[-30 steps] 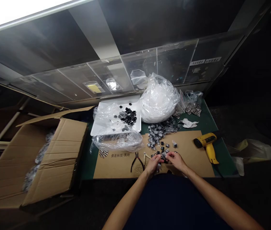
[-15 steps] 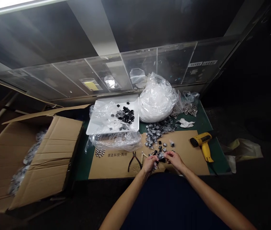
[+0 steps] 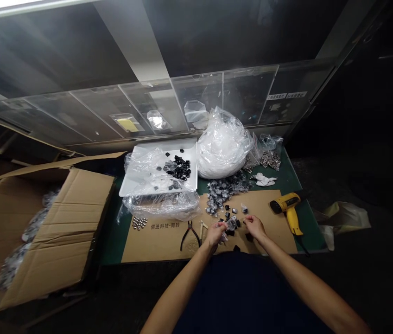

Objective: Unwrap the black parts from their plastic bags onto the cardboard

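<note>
Head view: one plastic-wrapped black piece (image 3: 231, 225), at the left hand's (image 3: 217, 230) fingers, between both hands. Left hand pinches its clear wrap; right hand (image 3: 252, 226), just beside, fingers bunched (can't tell if gripping). One pair of pliers (image 3: 191, 232), one yellow heat gun (image 3: 289, 208), one white tray (image 3: 137, 184) on the desk (image 3: 310, 225), one cardboard box (image 3: 90, 197) beside it.

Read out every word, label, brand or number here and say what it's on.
"俱进科技-周转": flat brown cardboard sheet.
Two small white labels on the clear plastic panel: too blurred to read.
Any marking on the yellow pistol-shaped heat gun: too small.
</note>
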### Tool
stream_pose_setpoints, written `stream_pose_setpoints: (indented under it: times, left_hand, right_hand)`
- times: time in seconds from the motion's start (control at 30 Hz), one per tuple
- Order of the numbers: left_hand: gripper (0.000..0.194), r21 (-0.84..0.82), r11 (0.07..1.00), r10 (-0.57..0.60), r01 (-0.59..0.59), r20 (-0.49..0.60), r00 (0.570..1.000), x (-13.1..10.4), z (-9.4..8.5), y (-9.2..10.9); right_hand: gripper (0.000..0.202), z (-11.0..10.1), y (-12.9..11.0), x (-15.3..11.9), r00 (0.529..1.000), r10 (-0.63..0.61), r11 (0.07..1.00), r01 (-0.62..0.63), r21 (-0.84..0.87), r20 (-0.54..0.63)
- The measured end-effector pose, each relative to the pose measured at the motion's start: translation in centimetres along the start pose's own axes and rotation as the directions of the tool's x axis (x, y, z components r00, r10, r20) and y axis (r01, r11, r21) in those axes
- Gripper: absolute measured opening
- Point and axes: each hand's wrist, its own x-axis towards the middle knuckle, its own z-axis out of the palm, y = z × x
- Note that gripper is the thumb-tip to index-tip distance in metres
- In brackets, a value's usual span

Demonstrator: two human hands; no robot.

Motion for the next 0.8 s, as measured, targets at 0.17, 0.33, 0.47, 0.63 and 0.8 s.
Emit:
stream_pose_setpoints:
  times: [0.17,0.33,0.47,0.63,0.8]
  left_hand:
    - [0.017,-0.041,0.999,-0.015,0.015,0.010,1.000,0.3,0.5,0.6]
    - [0.015,-0.134,0.990,-0.046,0.042,-0.027,0.999,-1.1,-0.4,1.7]
    - [0.020,-0.185,0.982,-0.050,0.042,-0.040,0.998,-2.7,-2.0,1.8]
    - [0.044,-0.252,0.967,-0.028,0.034,0.028,0.999,-3.3,-2.7,0.4]
    - [0.029,-0.136,0.988,-0.065,0.068,0.026,0.998,-2.8,-2.0,0.3]
  right_hand:
    - [0.014,0.8,-0.5,1.8,0.999,-0.036,0.984,0.041,-0.175,0.030]
    - [0.040,1.0,-0.8,2.5,0.982,-0.157,0.919,0.107,-0.380,-0.103]
    - [0.042,0.6,-1.3,4.2,0.972,-0.225,0.864,0.170,-0.474,-0.061]
    - [0.011,0.6,-1.8,5.1,0.985,-0.175,0.923,0.162,-0.348,-0.006]
    - [0.019,1.8,-2.1,1.9,0.982,-0.145,0.981,0.159,-0.111,0.121]
